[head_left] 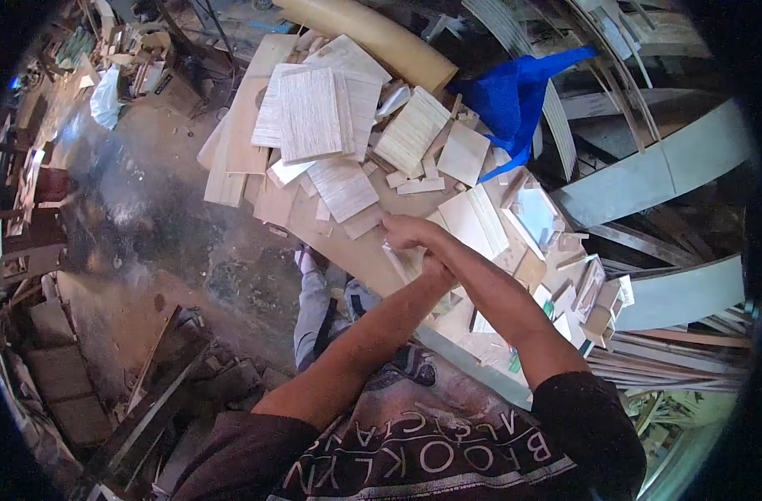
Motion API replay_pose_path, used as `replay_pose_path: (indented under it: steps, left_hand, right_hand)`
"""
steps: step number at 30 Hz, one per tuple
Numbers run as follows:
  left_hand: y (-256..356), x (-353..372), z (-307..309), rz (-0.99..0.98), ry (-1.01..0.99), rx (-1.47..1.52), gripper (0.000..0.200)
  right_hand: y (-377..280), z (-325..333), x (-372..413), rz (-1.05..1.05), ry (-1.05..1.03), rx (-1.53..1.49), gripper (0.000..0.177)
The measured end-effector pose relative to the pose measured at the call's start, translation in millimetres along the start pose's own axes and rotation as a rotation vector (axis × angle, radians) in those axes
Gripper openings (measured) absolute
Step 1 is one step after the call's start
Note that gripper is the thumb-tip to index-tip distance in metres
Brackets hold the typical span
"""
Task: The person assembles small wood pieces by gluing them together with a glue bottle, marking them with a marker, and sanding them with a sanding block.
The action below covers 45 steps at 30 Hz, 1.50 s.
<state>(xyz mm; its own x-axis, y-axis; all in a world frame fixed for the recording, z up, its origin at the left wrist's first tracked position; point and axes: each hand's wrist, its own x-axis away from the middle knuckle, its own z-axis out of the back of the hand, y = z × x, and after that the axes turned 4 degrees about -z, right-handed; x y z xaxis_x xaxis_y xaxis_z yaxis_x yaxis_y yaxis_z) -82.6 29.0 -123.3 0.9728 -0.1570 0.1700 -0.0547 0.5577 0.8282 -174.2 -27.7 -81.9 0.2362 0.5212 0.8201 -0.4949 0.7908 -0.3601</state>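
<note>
Wooden panel [343, 190] near the right grip [408, 232]

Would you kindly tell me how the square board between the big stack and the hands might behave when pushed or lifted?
The square board probably stays stiff, as its face looks flat and its edges straight. Looking thin for its width, it may feel fairly light. Pushed, it would likely slide, not roll, given its square corners.

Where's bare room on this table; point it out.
A strip of tabletop between the near edge and the grained board, left of the right hand, looks bare. Crowded: far end, stacked boards; right end, offcuts.
</note>
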Motion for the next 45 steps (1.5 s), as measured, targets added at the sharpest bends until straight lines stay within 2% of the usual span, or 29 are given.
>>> replay_pose_path:
  steps: [4,6,7,9,11,12,14,16,17,19,21,23,25,27,29,33,35,36,38,39,41,45]
  left_hand:
    - [0,2,1,0.031,0.024,0.173,0.041]
    - [2,2,2,0.042,0.031,0.258,0.041]
    - [4,2,2,0.046,0.036,0.301,0.041]
    - [16,-1,19,0.042,0.038,0.350,0.041]
    - [46,-4,60,0.134,-0.369,-0.229,0.036]
    - [46,-5,57,0.122,-0.376,-0.228,0.036]
    - [40,-10,42,-0.050,-0.462,-0.497,0.033]
    - [29,-15,27,-0.047,-0.460,-0.477,0.034]
    - [24,-17,20,-0.028,-0.457,-0.456,0.035]
    - [23,-12,16,-0.121,-0.426,-0.564,0.037]
    - [18,-10,8,0.137,-0.245,-0.150,0.034]
    - [18,-10,7,0.156,-0.278,-0.108,0.036]
    - [13,-10,4,0.179,-0.307,-0.064,0.037]
    - [11,-5,9,-0.108,-0.330,-0.361,0.035]
    - [16,9,34,-0.103,-0.340,-0.349,0.035]
    - [17,13,45,-0.071,-0.350,-0.311,0.034]
    - [15,20,49,-0.049,-0.358,-0.290,0.034]
    - [14,22,51,-0.039,-0.358,-0.281,0.034]
    - [9,25,52,-0.020,-0.357,-0.263,0.034]
    - [7,26,52,-0.013,-0.356,-0.255,0.034]
    - [4,25,52,0.002,-0.348,-0.240,0.033]
    - [3,25,55,0.019,-0.348,-0.228,0.033]
  right_hand:
    - [-2,-1,-3,-0.022,0.050,-0.025,0.054]
    - [0,4,1,0.077,-0.045,-0.288,0.058]
    - [4,5,-1,0.067,-0.044,-0.287,0.058]
    - [17,11,-4,0.026,0.119,-0.549,0.056]
    - [43,15,3,0.011,0.185,-0.663,0.050]
    - [52,14,8,0.006,0.254,-0.781,0.044]
    - [57,14,15,-0.064,0.270,-0.726,0.042]
    - [53,16,24,-0.148,0.304,-0.572,0.033]
    - [50,14,25,-0.155,0.313,-0.577,0.033]
    - [49,9,23,-0.101,0.314,-0.538,0.033]
    - [57,0,14,-0.170,0.278,-0.587,0.033]
    - [82,-24,-8,-0.152,0.339,-0.514,0.033]
    - [68,-20,2,-0.185,0.362,-0.488,0.033]
    - [56,-18,8,-0.217,0.377,-0.463,0.033]
    - [49,-16,8,-0.206,0.297,-0.343,0.037]
    - [2,-6,15,-0.251,0.191,-0.258,0.040]
    - [-24,7,28,-0.256,-0.025,-0.044,0.042]
    - [-21,2,23,-0.253,-0.035,-0.040,0.042]
    - [-8,-9,11,-0.100,0.021,-0.059,0.043]
    - [-4,-7,11,-0.098,0.014,-0.055,0.043]
    - [7,2,14,0.106,0.070,-0.332,0.045]
    - [3,2,21,0.193,0.076,-0.329,0.042]
